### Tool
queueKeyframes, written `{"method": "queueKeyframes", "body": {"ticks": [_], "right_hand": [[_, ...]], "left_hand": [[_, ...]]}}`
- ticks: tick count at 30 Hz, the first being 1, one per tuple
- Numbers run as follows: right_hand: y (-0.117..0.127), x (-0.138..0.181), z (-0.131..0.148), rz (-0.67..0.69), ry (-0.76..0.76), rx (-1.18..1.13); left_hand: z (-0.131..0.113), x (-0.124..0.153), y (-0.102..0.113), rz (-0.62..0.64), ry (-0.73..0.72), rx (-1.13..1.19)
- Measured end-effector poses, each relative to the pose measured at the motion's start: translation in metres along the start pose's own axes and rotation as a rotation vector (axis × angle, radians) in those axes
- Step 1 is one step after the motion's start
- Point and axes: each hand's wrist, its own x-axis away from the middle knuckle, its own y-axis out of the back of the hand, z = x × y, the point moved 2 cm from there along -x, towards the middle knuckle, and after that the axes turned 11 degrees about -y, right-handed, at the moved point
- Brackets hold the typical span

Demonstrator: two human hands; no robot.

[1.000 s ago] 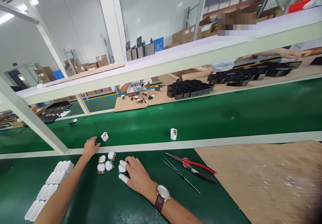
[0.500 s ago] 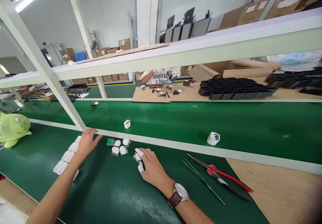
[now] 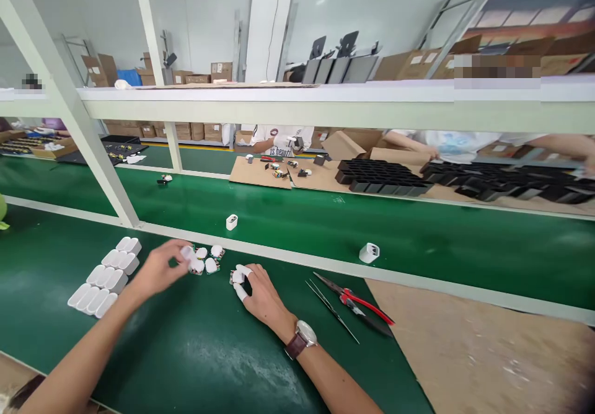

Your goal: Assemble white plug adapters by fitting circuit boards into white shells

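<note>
note left hand [image 3: 160, 268] left of centre in frame, thumb and fingertips pinched on white piece [image 3: 188, 255], blurred and overlapping in view the left side of a cluster of white-topped modules [image 3: 211, 265]; cannot tell contact or gap between the two. find right hand [image 3: 263, 293] at centre, thumb and forefinger in white finger covers, closed around single module [image 3: 237, 277] at the tabletop, just right of the cluster. cannot tell firmness of this grip. see wristwatch [image 3: 302, 338] on right wrist, lower centre. at left of frame, note white shells [image 3: 95, 274] in rows, side by side on green tabletop [image 3: 195, 352]. right of centre, see tweezers [image 3: 332, 312] and, just beside, red-handled pliers [image 3: 367, 308], lying roughly parallel; at lower right, brown sheet [image 3: 483, 333], near the pliers' handles. beyond pale rail [image 3: 279, 255], on green strip, record upright white housing [image 3: 231, 222] near frame centre and tilted white housing [image 3: 369, 253] farther right. at upper centre, see co-worker in printed white shirt [image 3: 272, 136], grey object [image 3: 296, 142] at a gloved hand; at right of this, black trays [image 3: 383, 177], grouped together.
</note>
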Motion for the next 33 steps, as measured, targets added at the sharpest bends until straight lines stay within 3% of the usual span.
{"method": "queueKeyframes", "body": {"ticks": [4, 7, 12, 19, 24, 28, 33], "right_hand": [[0.008, 0.007, -0.006, 0.017, -0.039, -0.024], [0.019, 0.019, -0.011, 0.044, -0.049, -0.051], [0.03, 0.037, -0.01, -0.019, -0.038, -0.073], [0.031, 0.034, -0.001, -0.058, -0.029, 0.03], [0.045, 0.038, 0.024, -0.142, 0.026, -0.151], [0.046, 0.047, 0.041, -0.103, 0.096, -0.207], [0.037, 0.055, 0.04, -0.03, 0.113, -0.151]], "left_hand": [[-0.053, 0.0, -0.055, 0.175, -0.146, 0.252], [-0.062, 0.009, -0.077, 0.243, -0.103, 0.275], [-0.053, 0.022, -0.077, 0.249, 0.021, 0.336], [-0.056, 0.035, -0.089, 0.28, 0.082, 0.374], [-0.058, 0.038, -0.093, 0.217, -0.031, 0.305], [-0.06, 0.037, -0.091, 0.187, -0.112, 0.273], [-0.061, 0.037, -0.091, 0.202, -0.15, 0.26]]}}
